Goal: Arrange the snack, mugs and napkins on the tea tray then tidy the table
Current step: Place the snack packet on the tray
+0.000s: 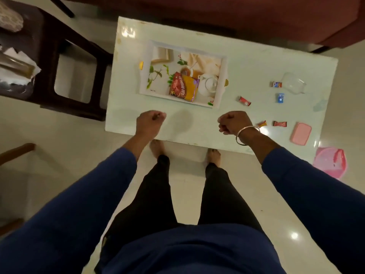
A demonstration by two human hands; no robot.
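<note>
From the head view, a pale glossy rectangular counter (246,62) stands on a shiny light floor, its near edge just in front of the person's bare feet. A dark stool sits off its left edge and a maroon sofa runs along the far edge.

The white rectangular tea tray (145,76), with a printed teapot picture and small gold handles, lies flat on the left half of the counter. A crinkly red and yellow snack packet (183,87) rests inside it, toward the near rim.

Bare counter lies between the tray's near rim and the counter's near edge. Over that strip the left hand (150,121) and right hand (234,122) hover; each grip is a curled fist holding nothing visible. A metal bangle circles the right wrist.

Small wrapped candies (244,101) lie scattered on the right half, well apart from the tray, near a clear container (293,84) and a pink rounded lid (300,133).
</note>
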